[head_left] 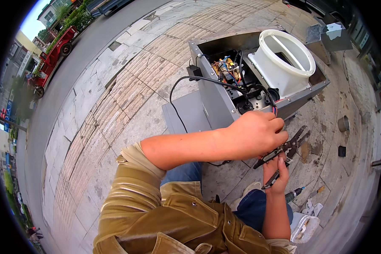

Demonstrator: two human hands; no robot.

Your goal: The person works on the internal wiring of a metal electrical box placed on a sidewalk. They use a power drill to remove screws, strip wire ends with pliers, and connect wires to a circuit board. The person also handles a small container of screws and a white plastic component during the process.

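Observation:
My left hand is closed at the near edge of an open grey metal housing. A bundle of thin coloured wires runs down into it from the housing, and their ends are hidden behind the fingers. Just below, my right hand grips wire strippers with dark, grey-patterned handles. Their jaws point up and to the right, spread apart, beside the left fingers. Inside the housing sit a circuit board with yellow parts and several black cables. A white round duct collar rises from its right half.
A grey panel lies left of the housing. At right are a metal cup, a small black block and a metal box. A power drill and a white container lie beside my right forearm. A red truck stands across the road.

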